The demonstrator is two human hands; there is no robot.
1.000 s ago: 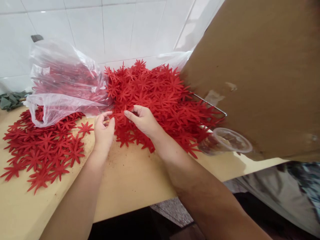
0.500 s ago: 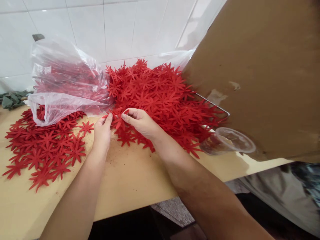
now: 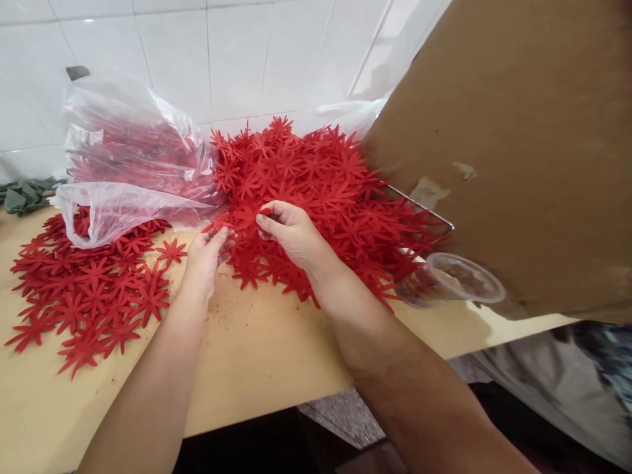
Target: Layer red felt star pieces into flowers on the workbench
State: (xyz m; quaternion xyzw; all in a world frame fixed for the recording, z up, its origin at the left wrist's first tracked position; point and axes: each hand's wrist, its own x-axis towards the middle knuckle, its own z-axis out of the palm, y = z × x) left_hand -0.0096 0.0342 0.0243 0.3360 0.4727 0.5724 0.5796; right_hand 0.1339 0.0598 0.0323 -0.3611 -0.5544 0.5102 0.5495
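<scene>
My left hand (image 3: 206,257) is closed, thumb against fingers, on a red flower-shaped cutout (image 3: 217,226) with narrow petals. To its right, my right hand (image 3: 292,232) pinches the petal of a red cutout (image 3: 249,217) between thumb and forefinger. Whether both hands hold the same piece cannot be told against the red behind. Just beyond them rises a big heap of red flower cutouts (image 3: 316,171). A smaller pile of the same cutouts (image 3: 93,283) lies left of my left hand, and a single cutout (image 3: 171,252) sits between.
A clear plastic bag (image 3: 133,145) filled with red pieces stands against the tiled wall (image 3: 237,59). At the right are a large cardboard sheet (image 3: 518,158), a thin metal rod (image 3: 419,203) and a tipped clear plastic cup (image 3: 464,280). Dark green leaf-like pieces (image 3: 29,196) lie far left.
My right hand has moved slightly right and up, away from my left, which still pinches its red piece. The gap between the hands is wider. The piles look unchanged.
</scene>
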